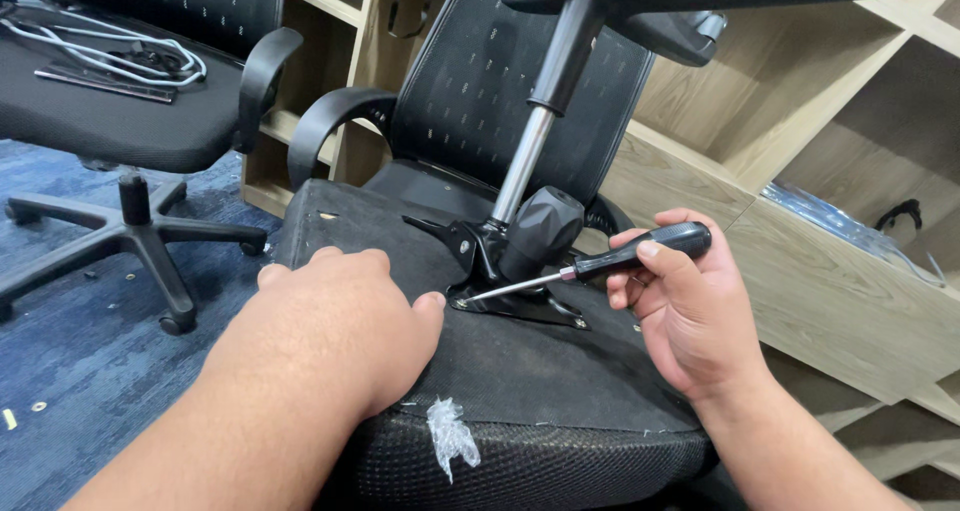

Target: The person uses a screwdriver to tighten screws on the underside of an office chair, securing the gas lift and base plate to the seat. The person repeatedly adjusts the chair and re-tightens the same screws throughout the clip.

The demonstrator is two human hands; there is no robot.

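An office chair lies upturned, the black underside of its seat (520, 371) facing me. A black metal mechanism plate (515, 306) is fixed to it, with a chrome gas cylinder (522, 161) rising from it. My right hand (680, 306) grips a black-handled screwdriver (630, 256), whose tip rests on a screw at the plate's left corner. Palm down, my left hand (345, 326) lies on the seat underside, fingertips right beside that screw.
A second black office chair (110, 111) stands upright at the left on blue carpet, with white cables on its seat. Wooden shelving (800, 171) runs behind and to the right. Small screws and washers (40, 407) lie on the carpet. A scrap of plastic wrap (450, 436) clings to the seat edge.
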